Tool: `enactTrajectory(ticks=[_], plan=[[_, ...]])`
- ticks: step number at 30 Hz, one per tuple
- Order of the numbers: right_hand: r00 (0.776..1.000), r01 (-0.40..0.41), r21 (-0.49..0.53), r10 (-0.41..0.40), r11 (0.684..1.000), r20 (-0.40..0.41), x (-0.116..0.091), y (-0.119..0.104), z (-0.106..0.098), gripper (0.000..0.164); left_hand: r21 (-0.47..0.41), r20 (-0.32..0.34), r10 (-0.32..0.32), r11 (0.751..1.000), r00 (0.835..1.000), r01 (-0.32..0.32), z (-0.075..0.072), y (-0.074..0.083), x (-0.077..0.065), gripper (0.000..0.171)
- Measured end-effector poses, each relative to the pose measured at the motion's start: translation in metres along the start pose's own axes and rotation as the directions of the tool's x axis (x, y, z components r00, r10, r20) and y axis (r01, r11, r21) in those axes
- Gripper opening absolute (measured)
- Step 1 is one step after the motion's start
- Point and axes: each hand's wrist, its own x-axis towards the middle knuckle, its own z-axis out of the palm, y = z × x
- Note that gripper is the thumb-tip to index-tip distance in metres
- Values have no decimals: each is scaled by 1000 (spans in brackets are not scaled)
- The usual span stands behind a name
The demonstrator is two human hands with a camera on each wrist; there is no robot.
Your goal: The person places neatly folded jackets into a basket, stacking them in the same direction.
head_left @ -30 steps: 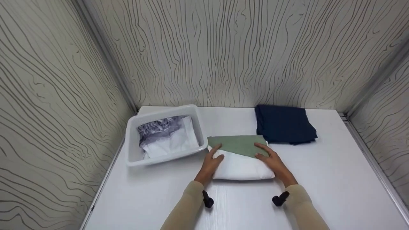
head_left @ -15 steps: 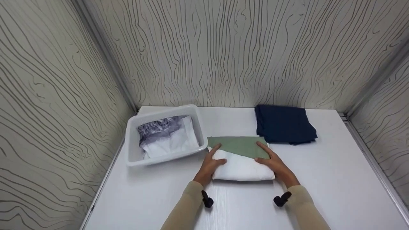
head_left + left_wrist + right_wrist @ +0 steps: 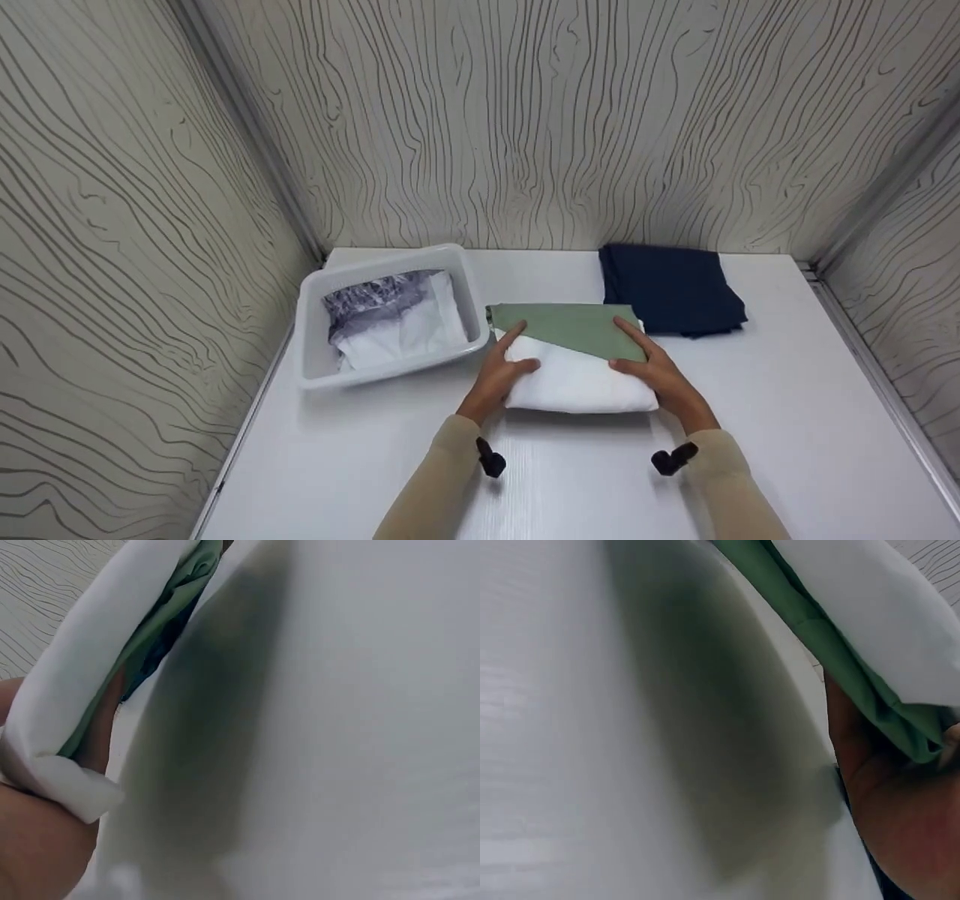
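A folded green-and-white garment (image 3: 574, 386) is held level between both hands in the head view, green towards the back and white in front. My left hand (image 3: 496, 377) grips its left side, with the thumb on top. On the opposite side my right hand (image 3: 667, 380) holds it the same way. Both wrist views show the garment (image 3: 82, 645) raised off the table, its shadow lying below. Fingers of the left hand (image 3: 45, 847) and of the right hand (image 3: 907, 817) reach under the folds. The garment's exact kind cannot be told.
Left of the hands stands a white plastic basin (image 3: 390, 375) with a folded white and dark-patterned cloth (image 3: 397, 319) inside. A folded navy cloth (image 3: 671, 289) lies at the back right of the white table (image 3: 585, 480). Wood-grain patterned walls (image 3: 525, 127) enclose the table's back and sides.
The garment has come up off the table and moved slightly away and to the right, carried by both hands. Basin and navy cloth stay where they were.
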Motion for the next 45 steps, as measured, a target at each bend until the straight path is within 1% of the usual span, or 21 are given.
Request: enactTrajectory(ticks=[5, 8, 11, 14, 18, 21, 28, 34, 38, 45], plan=[[1000, 25, 12, -25, 1000, 10, -2, -14, -8, 95, -13, 4, 24, 1000, 1000, -24, 1, 16, 2, 82], [999, 41, 12, -41, 999, 12, -2, -22, -13, 94, -40, 9, 24, 999, 1000, -24, 2, 26, 4, 82], [999, 39, 6, -39, 999, 9, -2, -29, -17, 96, -58, 17, 18, 998, 1000, -17, 2, 33, 5, 84], [999, 31, 11, -31, 999, 9, -3, -35, -19, 97, -58, 25, 29, 998, 999, -28, 2, 39, 7, 86], [999, 42, 20, -43, 999, 3, -4, -41, -21, 97, -92, 33, 56, 994, 998, -53, 0, 46, 10, 88], [998, 57, 19, -57, 998, -1, -4, -45, -21, 97, -120, 35, 61, 991, 998, -56, -1, 51, 10, 88], [997, 81, 23, -81, 996, 6, -3, -53, -19, 96, -140, 43, 58, 989, 997, -51, -7, 58, 11, 88], [995, 100, 24, -100, 995, 14, 3, -64, -14, 96, -143, 32, 64, 988, 997, -59, -16, 65, 11, 87], [993, 116, 23, -117, 993, 28, 7, -73, -7, 96, -142, 33, 74, 987, 997, -69, -27, 70, 10, 88], [989, 143, -34, -141, 989, 45, 19, -88, 6, 95, -144, 18, 62, 988, 998, -59, -48, 78, 7, 90]])
